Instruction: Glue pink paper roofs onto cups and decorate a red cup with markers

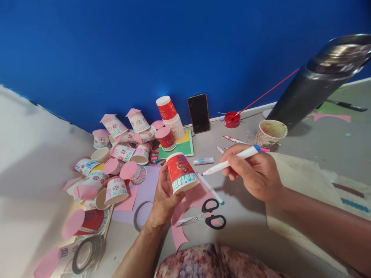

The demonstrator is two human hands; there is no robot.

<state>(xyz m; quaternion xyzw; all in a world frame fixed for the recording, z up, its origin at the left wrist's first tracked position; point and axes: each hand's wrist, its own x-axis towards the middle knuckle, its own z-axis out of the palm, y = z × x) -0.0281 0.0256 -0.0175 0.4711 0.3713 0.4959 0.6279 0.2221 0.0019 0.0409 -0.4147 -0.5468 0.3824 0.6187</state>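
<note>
The grey table (246,227) runs from scissors (215,222) past an upright phone (198,113) to the blue wall (185,46). The left hand (163,197) holds a red cup (182,172) between thumb and curled fingers; the right hand (257,175) pinches a white marker (222,166), its tip just beside the cup.

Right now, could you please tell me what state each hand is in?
Left hand: closed, holding a tapered red paper cup.
Right hand: closed, holding a slim white marker with a blue end.
</note>
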